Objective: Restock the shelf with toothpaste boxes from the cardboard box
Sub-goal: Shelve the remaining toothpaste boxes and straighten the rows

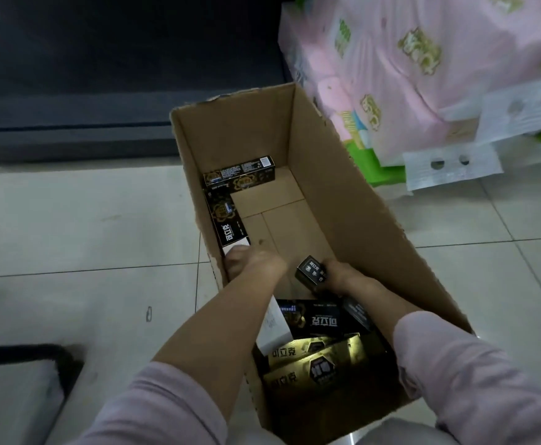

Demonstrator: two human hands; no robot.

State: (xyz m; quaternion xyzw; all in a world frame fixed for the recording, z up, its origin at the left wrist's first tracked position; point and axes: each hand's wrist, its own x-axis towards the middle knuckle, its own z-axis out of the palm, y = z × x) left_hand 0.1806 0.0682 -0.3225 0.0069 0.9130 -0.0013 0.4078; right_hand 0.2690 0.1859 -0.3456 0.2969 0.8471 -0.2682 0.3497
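Inside the cardboard box (343, 194), the right hand (338, 277) grips a black toothpaste box (311, 273) end-on, while the left hand (251, 260) closes on the near end of another black carton (227, 220) lying along the box's 9 o'clock wall. More cartons (320, 319) pile at 6 o'clock, and one (240, 176) lies across at 12 o'clock.

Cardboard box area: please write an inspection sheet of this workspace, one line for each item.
Surface: tiled floor.
Job's things: open cardboard box on the floor; black toothpaste boxes along its far and left walls, gold ones near.
Clutter: nothing seen.
Grippers: left hand reaches a black box; right hand grips a small black box.
Cables: nothing seen.
Surroundings: dark shelf base; pink tissue packs.
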